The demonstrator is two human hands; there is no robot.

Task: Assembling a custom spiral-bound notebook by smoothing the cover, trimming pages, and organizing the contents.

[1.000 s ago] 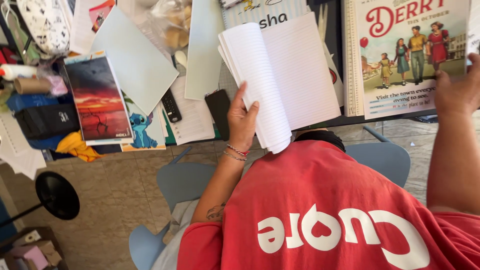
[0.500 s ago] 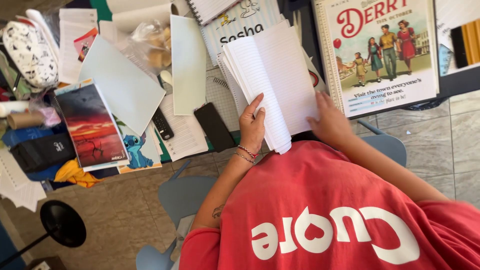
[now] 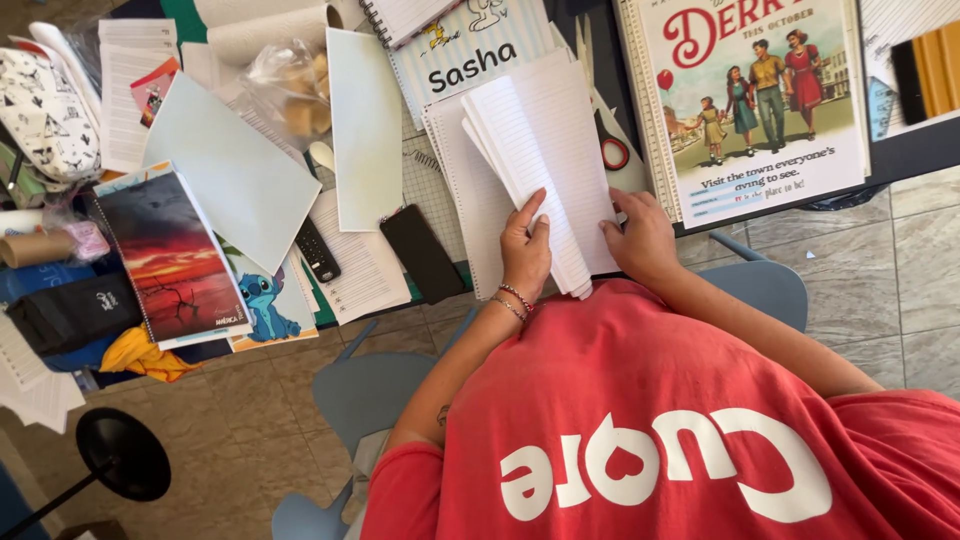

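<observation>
Head view looks down over a person in a red shirt point(image 3: 680, 420) seated at a cluttered bench point(image 3: 920, 150). The left hand point(image 3: 525, 250) rests on a sheaf of lined pages point(image 3: 535, 170) lifted from a spiral notebook point(image 3: 470, 200) — its fingers point(image 3: 528, 212) lie flat along the sheaf's edge with the thumb side behind, pinching the pages so they stand fanned above the rest. The right hand point(image 3: 640, 235) lies just right of the sheaf, palm down on the notebook's right page, its fingers curled loosely and touching the paper; whether they pinch anything cannot be told. The notebook lies at the bench's near edge, straight in front of the person, between a dark phone point(image 3: 422, 255) on its left and a large poster point(image 3: 760, 100) on its right. Scissors point(image 3: 612, 150) with a red handle ring peek out beside the pages. Farther left lie a remote point(image 3: 317, 250), a pale green sheet point(image 3: 235, 170), a notebook with a sunset cover point(image 3: 165, 255) and a spotted pouch point(image 3: 45, 115). A beaded bracelet point(image 3: 512, 300) circles the left wrist.
</observation>
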